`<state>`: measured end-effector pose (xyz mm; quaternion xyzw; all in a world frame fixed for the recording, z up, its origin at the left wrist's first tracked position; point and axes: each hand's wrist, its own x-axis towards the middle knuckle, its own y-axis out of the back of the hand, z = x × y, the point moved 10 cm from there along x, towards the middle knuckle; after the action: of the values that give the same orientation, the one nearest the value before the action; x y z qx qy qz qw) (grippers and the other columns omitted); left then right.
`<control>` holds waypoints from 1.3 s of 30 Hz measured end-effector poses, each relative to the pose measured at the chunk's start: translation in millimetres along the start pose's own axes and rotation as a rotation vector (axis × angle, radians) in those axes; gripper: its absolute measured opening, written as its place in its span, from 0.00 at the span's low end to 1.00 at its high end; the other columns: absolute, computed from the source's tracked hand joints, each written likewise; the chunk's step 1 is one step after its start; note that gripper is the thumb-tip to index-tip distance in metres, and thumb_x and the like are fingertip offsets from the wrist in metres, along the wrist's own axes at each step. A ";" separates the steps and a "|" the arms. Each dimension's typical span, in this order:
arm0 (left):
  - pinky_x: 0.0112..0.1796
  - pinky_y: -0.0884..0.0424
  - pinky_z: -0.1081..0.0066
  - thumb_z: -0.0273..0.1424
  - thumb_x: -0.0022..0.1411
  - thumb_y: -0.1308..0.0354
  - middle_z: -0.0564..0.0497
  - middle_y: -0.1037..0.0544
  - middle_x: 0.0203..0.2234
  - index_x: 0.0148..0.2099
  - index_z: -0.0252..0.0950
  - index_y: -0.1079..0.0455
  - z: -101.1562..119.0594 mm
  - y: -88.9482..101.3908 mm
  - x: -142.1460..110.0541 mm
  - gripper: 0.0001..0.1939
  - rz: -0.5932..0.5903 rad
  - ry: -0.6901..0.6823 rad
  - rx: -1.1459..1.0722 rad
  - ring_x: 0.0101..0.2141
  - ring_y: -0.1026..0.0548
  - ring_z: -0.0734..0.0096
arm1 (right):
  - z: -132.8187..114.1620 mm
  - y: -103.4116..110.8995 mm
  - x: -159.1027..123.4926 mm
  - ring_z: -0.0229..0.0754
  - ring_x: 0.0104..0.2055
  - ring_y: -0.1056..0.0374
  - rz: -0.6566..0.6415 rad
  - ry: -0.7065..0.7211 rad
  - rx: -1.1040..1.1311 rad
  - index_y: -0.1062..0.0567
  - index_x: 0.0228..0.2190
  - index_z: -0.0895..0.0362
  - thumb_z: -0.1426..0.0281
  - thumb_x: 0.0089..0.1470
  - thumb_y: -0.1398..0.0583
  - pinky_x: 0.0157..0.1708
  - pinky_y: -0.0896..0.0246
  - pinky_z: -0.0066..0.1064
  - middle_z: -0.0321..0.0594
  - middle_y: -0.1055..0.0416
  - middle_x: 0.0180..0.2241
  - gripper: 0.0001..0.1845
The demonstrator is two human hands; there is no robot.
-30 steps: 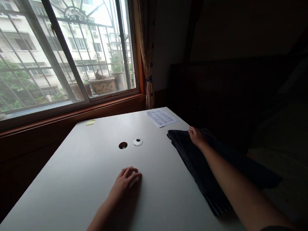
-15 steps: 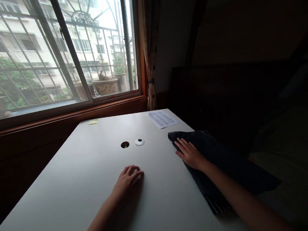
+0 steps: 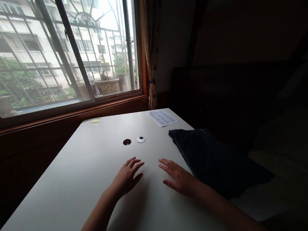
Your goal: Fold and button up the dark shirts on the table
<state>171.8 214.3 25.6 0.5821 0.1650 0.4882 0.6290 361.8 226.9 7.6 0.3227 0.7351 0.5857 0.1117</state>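
Over the middle of the white table [image 3: 68, 179], my left hand [image 3: 128, 176] has its fingers apart and holds nothing. To its right is my right hand [image 3: 178, 177], also with fingers spread and nothing in it. Dark navy folded cloth [image 3: 213, 157], perhaps a garment, lies along the table's right edge and hangs past it. My right hand is beside this cloth, to its left. Beyond my hands, a round hole [image 3: 127, 142] is cut in the tabletop, and a white round cover [image 3: 141, 139] with a dark opening lies next to it.
A printed sheet of paper [image 3: 163, 118] lies at the table's far right corner, and a yellow sticky note [image 3: 95, 120] at the far left. Behind the table are a barred window [image 3: 95, 45] and a tied curtain [image 3: 151, 58]. The right side is very dark.
My right hand has come off the dark cloth and moved left over the table. My left hand has lifted a little, its fingers spreading from a curled pose.
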 end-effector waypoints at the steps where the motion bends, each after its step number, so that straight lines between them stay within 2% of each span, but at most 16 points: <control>1: 0.60 0.38 0.45 0.38 0.68 0.44 0.44 0.30 0.60 0.67 0.47 0.40 2.9 5.5 -0.8 0.26 -0.017 -0.012 0.028 0.64 0.39 0.51 | -3.0 0.3 1.4 0.52 0.72 0.58 -0.015 0.006 0.003 0.48 0.68 0.51 0.53 0.65 0.48 0.69 0.59 0.51 0.43 0.55 0.71 0.36; 4: 0.63 0.48 0.39 0.46 0.66 0.43 0.43 0.35 0.64 0.69 0.46 0.44 8.3 17.0 -6.6 0.33 -0.070 -0.045 0.109 0.67 0.45 0.47 | -11.8 -0.5 9.3 0.53 0.72 0.61 -0.072 0.020 0.013 0.52 0.69 0.50 0.49 0.63 0.47 0.69 0.62 0.53 0.43 0.58 0.71 0.40; 7: 0.64 0.52 0.39 0.50 0.65 0.44 0.42 0.42 0.68 0.71 0.45 0.49 9.2 20.0 -18.4 0.38 -0.102 -0.063 0.141 0.68 0.49 0.47 | -23.4 -4.4 23.1 0.54 0.72 0.62 -0.124 0.050 0.035 0.53 0.69 0.49 0.46 0.60 0.44 0.69 0.65 0.53 0.43 0.59 0.71 0.45; 13: 0.64 0.55 0.40 0.56 0.65 0.49 0.41 0.53 0.71 0.74 0.42 0.63 -3.4 1.2 -39.1 0.46 -0.186 -0.034 0.165 0.69 0.56 0.46 | -43.6 -30.4 57.2 0.53 0.73 0.64 -0.227 0.101 0.063 0.53 0.69 0.53 0.41 0.58 0.48 0.70 0.70 0.51 0.46 0.62 0.72 0.49; 16: 0.64 0.55 0.42 0.57 0.65 0.52 0.41 0.55 0.71 0.74 0.40 0.64 -13.9 -11.6 -39.4 0.46 -0.219 -0.007 0.173 0.70 0.57 0.46 | -45.4 -46.6 68.8 0.53 0.73 0.68 -0.260 0.100 0.061 0.55 0.69 0.56 0.39 0.58 0.50 0.70 0.73 0.51 0.47 0.65 0.72 0.51; 20: 0.65 0.58 0.43 0.58 0.65 0.54 0.42 0.52 0.71 0.74 0.40 0.59 -24.1 -27.8 -38.7 0.45 -0.256 0.006 0.183 0.69 0.54 0.46 | -45.3 -60.2 73.0 0.52 0.73 0.71 -0.289 0.108 0.077 0.58 0.70 0.55 0.39 0.59 0.52 0.70 0.78 0.50 0.46 0.68 0.72 0.50; 24: 0.65 0.59 0.43 0.57 0.66 0.55 0.43 0.53 0.71 0.74 0.41 0.60 -27.6 -33.4 -39.7 0.43 -0.242 0.004 0.188 0.69 0.54 0.47 | -44.6 -61.9 72.3 0.51 0.73 0.72 -0.287 0.110 0.086 0.58 0.70 0.54 0.39 0.59 0.53 0.70 0.80 0.49 0.44 0.70 0.72 0.49; 30: 0.66 0.64 0.45 0.59 0.67 0.59 0.46 0.59 0.71 0.74 0.43 0.66 -31.5 -42.2 -42.0 0.44 -0.306 0.028 0.236 0.70 0.59 0.49 | -44.6 -63.4 72.7 0.49 0.73 0.72 -0.304 0.091 0.075 0.59 0.70 0.54 0.39 0.60 0.54 0.70 0.81 0.47 0.43 0.70 0.72 0.49; 39: 0.66 0.62 0.46 0.58 0.68 0.62 0.47 0.59 0.71 0.74 0.43 0.71 -29.4 -41.5 -42.8 0.43 -0.292 0.004 0.308 0.70 0.58 0.49 | -45.8 -60.4 72.2 0.49 0.73 0.71 -0.292 0.077 0.069 0.58 0.70 0.53 0.39 0.60 0.54 0.70 0.81 0.46 0.42 0.69 0.72 0.49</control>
<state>146.4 203.0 -34.8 0.6404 0.3215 0.3617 0.5964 260.9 228.2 -20.1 0.1933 0.7975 0.5496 0.1566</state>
